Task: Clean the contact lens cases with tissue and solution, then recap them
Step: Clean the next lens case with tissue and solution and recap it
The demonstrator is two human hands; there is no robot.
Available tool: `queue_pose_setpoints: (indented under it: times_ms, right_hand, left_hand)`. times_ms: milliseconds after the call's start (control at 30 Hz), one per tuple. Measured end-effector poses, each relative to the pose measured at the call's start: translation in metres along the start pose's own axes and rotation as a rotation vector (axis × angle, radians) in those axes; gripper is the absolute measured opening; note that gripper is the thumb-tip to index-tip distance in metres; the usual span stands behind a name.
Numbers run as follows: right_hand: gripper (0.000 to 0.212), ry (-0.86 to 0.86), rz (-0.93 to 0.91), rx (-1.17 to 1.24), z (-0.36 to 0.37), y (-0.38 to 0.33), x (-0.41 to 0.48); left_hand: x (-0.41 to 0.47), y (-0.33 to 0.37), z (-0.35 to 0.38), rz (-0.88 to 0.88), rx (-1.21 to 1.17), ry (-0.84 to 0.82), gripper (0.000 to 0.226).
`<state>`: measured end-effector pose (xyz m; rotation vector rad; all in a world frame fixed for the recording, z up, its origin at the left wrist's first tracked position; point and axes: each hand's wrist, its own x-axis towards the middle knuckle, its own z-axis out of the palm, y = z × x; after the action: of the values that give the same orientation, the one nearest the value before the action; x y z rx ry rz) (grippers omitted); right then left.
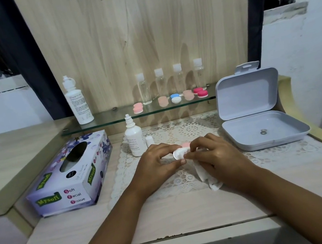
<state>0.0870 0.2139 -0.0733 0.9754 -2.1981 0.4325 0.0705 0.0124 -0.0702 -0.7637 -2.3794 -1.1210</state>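
- A person's left hand (158,161) and right hand (216,155) meet over a lace mat (191,129) on a pale wooden table (171,211). A pink-and-white lens case (183,149) is held between their fingertips, just above the mat.
- The left hand's thumb and fingers are curled and pinch the case from its left side, the thumb tip lying under the white end.
- The right hand's fingers are curled round a white tissue (206,176), their tips pressed to the case's right side. The loose end of the tissue trails from the palm down onto the mat.
- The pink part of the case shows just above the fingertips; whether its caps are on cannot be told.
- A small white bottle (134,140) stands uncapped just behind the left hand, its little white cap (149,141) upright beside it.
- A tissue box (69,175) lies to the left of the mat. An open grey box (247,94) sits to the right, lid raised.
- On the glass shelf (108,121) at the back stand a tall white bottle (78,102) and four clear bottles (161,83). Five more cases (175,98), in pink, peach, blue-and-white and magenta, lie in a row before them.
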Motion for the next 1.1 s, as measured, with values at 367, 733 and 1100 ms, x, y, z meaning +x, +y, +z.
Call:
queue_pose_setpoints:
  times_ms: [367, 733, 1100]
  right_hand:
    - [0.027, 0.069, 0.052, 0.049, 0.004, 0.003, -0.002]
    - [0.029, 0.028, 0.154, 0.176, 0.004, 0.003, -0.002]
    - [0.034, 0.007, 0.434, 0.358, 0.003, 0.003, 0.003]
  left_hand:
    - [0.001, 0.002, -0.002, -0.086, -0.088, 0.052, 0.032]
    - [0.001, 0.005, -0.002, -0.104, -0.111, 0.03, 0.031]
    - [-0.001, 0.012, -0.001, -0.139, -0.234, -0.043, 0.032]
